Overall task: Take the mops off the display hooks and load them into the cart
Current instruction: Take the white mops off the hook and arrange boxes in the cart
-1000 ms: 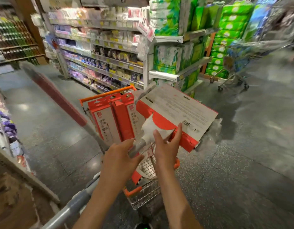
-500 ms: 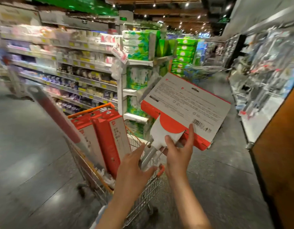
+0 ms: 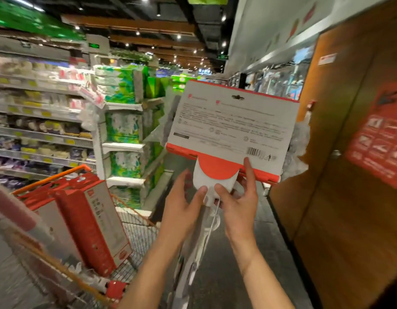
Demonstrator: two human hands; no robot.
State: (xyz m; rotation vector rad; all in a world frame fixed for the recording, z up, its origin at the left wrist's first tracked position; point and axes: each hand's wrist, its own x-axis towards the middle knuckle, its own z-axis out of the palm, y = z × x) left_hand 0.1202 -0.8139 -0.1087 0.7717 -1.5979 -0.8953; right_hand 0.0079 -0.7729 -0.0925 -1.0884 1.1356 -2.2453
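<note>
Supermarket aisle, grey speckled floor (image 3: 271, 246), stocked shelves (image 3: 43, 121) left, wooden wall (image 3: 353, 197) right

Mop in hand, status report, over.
Left hand and right hand grip mop at its neck. Held beside cart, not in. Nothing blocking.

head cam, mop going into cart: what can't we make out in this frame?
- Print on the mop box: too small and blurred to read.
- Mop handle: its lower end runs off the bottom edge; part lies behind the left hand.
- Right hand fingers: some hidden behind the box.
- Cart: floor hidden by boxes; near side motion-blurred.
- Shelf goods: blurred.
</note>
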